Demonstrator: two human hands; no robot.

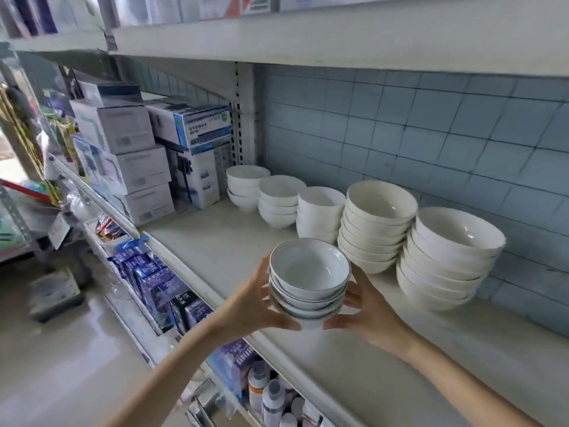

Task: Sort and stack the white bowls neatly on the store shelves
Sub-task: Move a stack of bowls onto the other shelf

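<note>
Fingers of the left hand (254, 305) curl round the left side of a small stack of dark-rimmed bowls (309, 274), and the right hand (368, 314) grasps the opposite side, holding it over the front of the shelf (215, 251). With five white stacks (377, 223) lined along the back wall, it should probably come down level, thumbs supporting the base, onto bare shelf without nudging them. Its bowls are shallow, nested about four deep, pale with a thin dark rim line.
</note>
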